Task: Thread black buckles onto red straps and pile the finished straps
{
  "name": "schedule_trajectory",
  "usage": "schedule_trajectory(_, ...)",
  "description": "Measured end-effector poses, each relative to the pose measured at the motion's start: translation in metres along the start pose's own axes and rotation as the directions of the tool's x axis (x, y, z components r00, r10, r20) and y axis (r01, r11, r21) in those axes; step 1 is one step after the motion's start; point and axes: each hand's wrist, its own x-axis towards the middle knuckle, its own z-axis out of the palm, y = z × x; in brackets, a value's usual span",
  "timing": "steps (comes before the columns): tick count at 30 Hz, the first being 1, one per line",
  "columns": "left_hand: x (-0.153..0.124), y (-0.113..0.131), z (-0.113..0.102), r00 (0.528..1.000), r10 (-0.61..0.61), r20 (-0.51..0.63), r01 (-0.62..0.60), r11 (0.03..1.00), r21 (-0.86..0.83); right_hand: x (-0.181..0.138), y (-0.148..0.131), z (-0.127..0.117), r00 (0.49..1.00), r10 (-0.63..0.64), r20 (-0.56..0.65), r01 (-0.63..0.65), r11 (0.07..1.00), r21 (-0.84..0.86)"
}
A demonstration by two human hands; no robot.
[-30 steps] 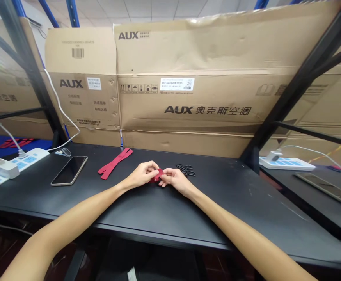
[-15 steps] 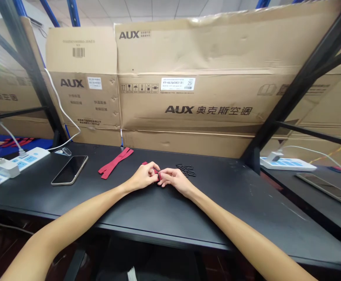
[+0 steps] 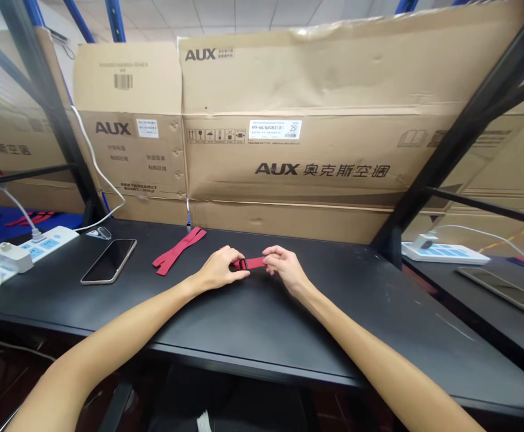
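Desk, 2 hands pinching red strap

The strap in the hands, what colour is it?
The strap is red, with a small black buckle. It shows best in the head view.

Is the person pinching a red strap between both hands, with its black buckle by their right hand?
No: the head view shows the black buckle by the left hand, not the right hand; the red strap is held as you say.
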Motion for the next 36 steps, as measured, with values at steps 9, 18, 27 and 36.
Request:
schedule_trajectory(9,-0.002,-0.016,-0.002,0.977,0.063,0.202,-0.089,0.988,0.123,-0.007,-0.007,-0.01,0.949,-0.31,0.053,0.217,0.524,-0.824)
schedule_trajectory(18,-0.002,-0.019,-0.01,0.99,-0.001,0.139,-0.031,0.972,0.232,-0.007,0.004,0.004,0.881,-0.238,0.41,0.474,0.451,-0.756)
schedule_trajectory(27,-0.003,-0.043,-0.02,0.945,-0.325,0.031,0.279,0.854,0.439,-0.008,0.007,0.004,0.883,-0.225,0.413,0.47,0.457,-0.755)
schedule_trajectory(36,0.004,-0.018,-0.036,0.96,-0.182,0.211,0.263,0.84,-0.475,-0.01,0.006,0.005,0.9,-0.245,0.361,0.435,0.578,-0.691)
